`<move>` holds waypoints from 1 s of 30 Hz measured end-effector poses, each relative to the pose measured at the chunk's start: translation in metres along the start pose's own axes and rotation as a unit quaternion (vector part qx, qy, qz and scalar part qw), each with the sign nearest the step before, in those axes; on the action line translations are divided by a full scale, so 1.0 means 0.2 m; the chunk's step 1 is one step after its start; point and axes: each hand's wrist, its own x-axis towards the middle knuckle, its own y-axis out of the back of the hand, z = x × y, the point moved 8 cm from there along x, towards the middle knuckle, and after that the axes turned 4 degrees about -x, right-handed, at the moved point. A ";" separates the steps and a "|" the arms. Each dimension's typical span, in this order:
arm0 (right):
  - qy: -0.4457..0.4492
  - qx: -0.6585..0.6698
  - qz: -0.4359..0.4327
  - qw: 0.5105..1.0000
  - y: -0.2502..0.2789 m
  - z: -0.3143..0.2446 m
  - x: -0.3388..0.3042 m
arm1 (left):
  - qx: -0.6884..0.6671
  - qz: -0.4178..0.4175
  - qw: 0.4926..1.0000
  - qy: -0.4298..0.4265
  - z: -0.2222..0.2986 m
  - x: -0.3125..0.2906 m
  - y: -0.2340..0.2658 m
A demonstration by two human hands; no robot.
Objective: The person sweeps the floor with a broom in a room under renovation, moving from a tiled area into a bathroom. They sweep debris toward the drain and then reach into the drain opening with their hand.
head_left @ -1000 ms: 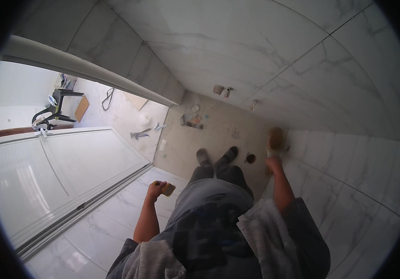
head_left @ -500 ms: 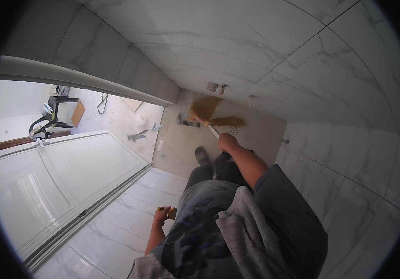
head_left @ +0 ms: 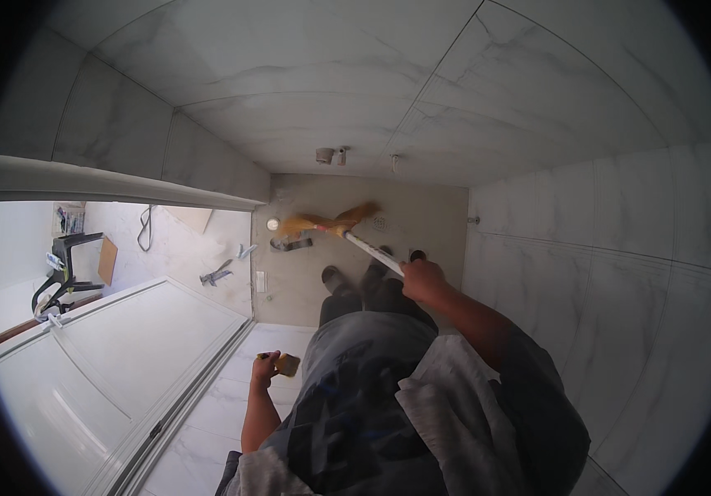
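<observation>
Marbled tile wall (head_left: 314,91) spans the top; white door (head_left: 116,351) stands ajar at left, a dark chair (head_left: 66,269) beyond the doorway. Beige floor (head_left: 434,202) lies between wall and wearer. Broom (head_left: 344,231) extends over this floor, orange-brown bristles splayed in two tufts, blurred; contact with the floor cannot be told. Right hand (head_left: 423,281) is clenched round the pale handle near its upper end, arm outstretched, presumably for reach past the feet. Left hand (head_left: 265,366) grasps a small yellowish brush (head_left: 288,364) out at the side, probably to keep it clear of the broom. Dark curved piece (head_left: 292,245) lies just beside the left tuft; round drain grate (head_left: 379,222) near the right one. Labels, writing: none legible on broom or brush.
</observation>
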 end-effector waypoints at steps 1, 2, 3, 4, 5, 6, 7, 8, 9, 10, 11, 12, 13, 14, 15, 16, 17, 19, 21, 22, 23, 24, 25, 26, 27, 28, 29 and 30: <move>-0.030 0.003 0.009 1.000 0.07 0.09 -0.14 | 0.009 -0.014 1.000 -0.011 0.03 0.04 -0.01; -0.040 0.022 0.010 0.999 0.14 0.17 -0.29 | 0.014 -0.021 1.000 -0.015 0.06 0.07 -0.01; -0.055 0.038 0.002 0.998 0.19 0.24 -0.43 | 0.014 -0.029 0.999 -0.019 0.08 0.10 -0.01; -0.090 0.048 -0.004 0.995 0.23 0.31 -0.56 | 0.018 -0.037 0.999 -0.028 0.11 0.13 -0.01; -0.126 0.058 -0.009 0.990 0.25 0.37 -0.66 | 0.020 -0.045 0.998 -0.029 0.12 0.15 -0.01; -0.155 0.084 -0.004 0.984 0.25 0.41 -0.75 | 0.022 -0.053 0.998 -0.032 0.14 0.17 -0.01; -0.186 0.109 -0.001 0.977 0.23 0.45 -0.82 | 0.027 -0.055 0.998 -0.028 0.16 0.19 -0.01; -0.222 0.150 -0.007 0.963 0.18 0.50 -0.89 | 0.032 -0.066 0.997 -0.032 0.17 0.20 -0.01; -0.245 0.153 -0.005 0.957 0.14 0.54 -0.92 | 0.039 -0.071 0.996 -0.030 0.19 0.20 -0.01; -0.273 0.169 -0.012 0.947 0.06 0.59 -0.92 | 0.045 -0.075 0.996 -0.028 0.20 0.21 -0.01; -0.310 0.182 -0.026 0.933 -0.03 0.64 -0.91 | 0.054 -0.080 0.995 -0.027 0.22 0.21 0.00; -0.349 0.227 -0.026 0.909 -0.14 0.69 -0.91 | 0.063 -0.084 0.994 -0.025 0.23 0.20 0.02; -0.394 0.266 -0.034 0.879 -0.26 0.75 -0.90 | 0.072 -0.082 0.994 -0.021 0.24 0.19 0.04; -0.436 0.311 -0.038 0.843 -0.39 0.81 -0.87 | 0.078 -0.079 0.994 -0.023 0.26 0.18 0.07; -0.453 0.322 -0.043 0.830 -0.51 0.86 -0.80 | 0.086 -0.071 0.993 -0.023 0.28 0.16 0.10; -0.471 0.341 -0.043 0.812 -0.64 0.90 -0.72 | 0.095 -0.058 0.994 -0.024 0.30 0.15 0.15; -0.468 0.376 -0.022 0.799 -0.77 0.91 -0.63 | 0.093 -0.055 0.994 -0.027 0.31 0.13 0.19; -0.459 0.395 -0.012 0.796 -1.02 0.91 -0.39 | 0.085 -0.036 0.995 -0.035 0.34 0.11 0.27; -0.430 0.354 -0.023 0.830 -1.20 0.90 -0.23 | 0.089 -0.035 0.995 -0.029 0.34 0.09 0.34; -0.410 0.328 -0.020 0.851 -1.25 0.85 -0.16 | 0.093 -0.028 0.995 -0.028 0.34 0.08 0.37; -0.393 0.299 -0.020 0.869 -1.29 0.78 -0.09 | 0.101 -0.020 0.994 -0.029 0.34 0.07 0.41; -0.350 0.284 -0.053 0.891 -1.32 0.68 0.00 | 0.089 -0.008 0.995 -0.037 0.35 0.06 0.45; -0.310 0.268 -0.082 0.909 -1.32 0.57 0.10 | 0.100 -0.009 0.994 -0.039 0.36 0.05 0.47; -0.265 0.246 -0.113 0.925 -1.30 0.46 0.18 | 0.115 -0.006 0.992 -0.042 0.36 0.04 0.49; -0.262 0.267 -0.107 0.921 -1.27 0.38 0.22 | 0.122 -0.016 0.992 -0.037 0.36 0.04 0.49; -0.261 0.286 -0.102 0.916 -1.23 0.29 0.25 | 0.130 -0.014 0.991 -0.029 0.35 0.03 0.50; -0.259 0.300 -0.098 0.913 -1.20 0.22 0.28 | 0.136 -0.013 0.990 -0.019 0.35 0.04 0.50; -0.218 0.270 -0.092 0.933 -1.15 0.13 0.33 | 0.155 -0.016 0.988 -0.020 0.35 0.04 0.50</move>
